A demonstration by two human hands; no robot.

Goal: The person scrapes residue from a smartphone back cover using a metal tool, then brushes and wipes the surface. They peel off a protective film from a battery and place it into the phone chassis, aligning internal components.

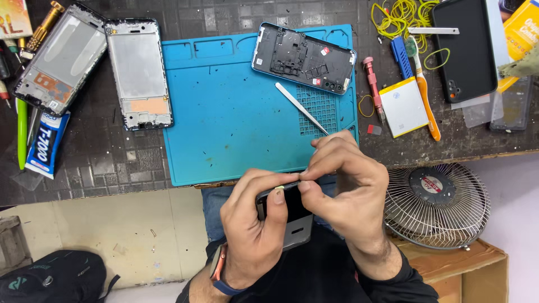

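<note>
left hand (252, 230) grip closed around dark phone (289, 210); right hand (342, 179) fingertips pinched at its top edge, above blue mat (236, 112).

A dark tiled bench (101, 163) filled the upper frame, a blue mat (236, 118) laid at its centre. Below it, pale floor (112, 224) showed at lower left, bearing a black bag (53, 280). At lower right, a fan (438, 205) rested on a wooden box (466, 264).
</note>
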